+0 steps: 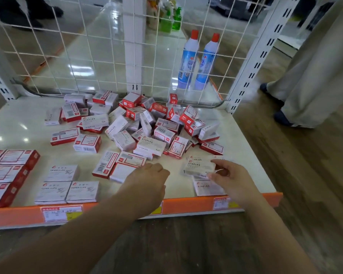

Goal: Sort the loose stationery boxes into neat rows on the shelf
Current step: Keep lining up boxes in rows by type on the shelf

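Roughly: three flat white paper-clip boxes (62, 184) rowed at the shelf (18, 123) front, cardboard pile (147, 123) mid-shelf. My right hand (233, 179) pinches a blurred white staples box (199, 167) over another staples box (207, 187). My left hand (147, 179) hovers, fingers loosely curled. Two plastic bottles (197, 62) behind wire mesh.

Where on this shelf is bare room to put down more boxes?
Bare shelf lies left of the loose pile, behind the red boxes. A small patch lies between the hands, left hand and right hand. The middle and back are crowded.
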A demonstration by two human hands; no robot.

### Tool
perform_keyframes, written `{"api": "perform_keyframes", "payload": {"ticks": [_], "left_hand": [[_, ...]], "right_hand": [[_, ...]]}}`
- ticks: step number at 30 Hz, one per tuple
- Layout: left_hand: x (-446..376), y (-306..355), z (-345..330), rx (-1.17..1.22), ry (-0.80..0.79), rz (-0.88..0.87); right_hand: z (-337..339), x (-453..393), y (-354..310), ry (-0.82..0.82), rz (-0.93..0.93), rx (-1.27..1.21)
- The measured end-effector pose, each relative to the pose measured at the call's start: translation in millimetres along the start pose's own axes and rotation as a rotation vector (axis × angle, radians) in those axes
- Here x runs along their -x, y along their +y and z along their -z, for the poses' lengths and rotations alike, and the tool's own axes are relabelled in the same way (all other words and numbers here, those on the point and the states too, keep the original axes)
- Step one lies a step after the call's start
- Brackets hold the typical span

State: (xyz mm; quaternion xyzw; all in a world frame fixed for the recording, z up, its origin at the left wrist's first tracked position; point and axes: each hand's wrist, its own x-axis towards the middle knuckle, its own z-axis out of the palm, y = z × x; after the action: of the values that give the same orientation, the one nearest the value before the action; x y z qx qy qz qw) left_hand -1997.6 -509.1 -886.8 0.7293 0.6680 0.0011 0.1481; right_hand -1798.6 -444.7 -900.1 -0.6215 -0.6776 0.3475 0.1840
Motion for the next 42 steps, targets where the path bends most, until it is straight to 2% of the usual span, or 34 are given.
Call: {"api": "perform_keyframes", "payload": {"ticks": [8, 12, 20, 26, 30, 36, 42], "left_hand": [[-32.7, 16.0, 0.8, -0.128, -0.043, -0.064], [-41.9, 22.6, -0.3, -0.111, -0.024, -0.054], [-53.9, 25.3, -9.2, -0.082, 0.014, -0.015], [-60.2, 26.3, -12.6, -0.094, 0.000, -0.023], [-60.0, 20.5, -18.1, -0.132, -0.034, -0.061], [-65.7, 14.7, -21.0, -0.057, -0.051, -0.050], [-78.4, 14.0, -21.0, -0.016, -0.020, -0.055]], "right_hand": [[18.1, -23.6, 8.8, 0.043, 0.069, -0.065], [21.1, -39.6, 11.2, 0.032, 0.069, -0.068], [26.0, -59.1, 8.4, -0.042, 0.183, -0.057], [19.7, -69.0, 12.1, -0.056, 0.181, -0.048], [14.0, -75.0, 15.4, -0.018, 0.186, 0.013], [9.3, -84.5, 22.0, 0.046, 0.228, 0.080], [10.5, -94.8, 19.7, 0.046, 0.217, 0.080]]}}
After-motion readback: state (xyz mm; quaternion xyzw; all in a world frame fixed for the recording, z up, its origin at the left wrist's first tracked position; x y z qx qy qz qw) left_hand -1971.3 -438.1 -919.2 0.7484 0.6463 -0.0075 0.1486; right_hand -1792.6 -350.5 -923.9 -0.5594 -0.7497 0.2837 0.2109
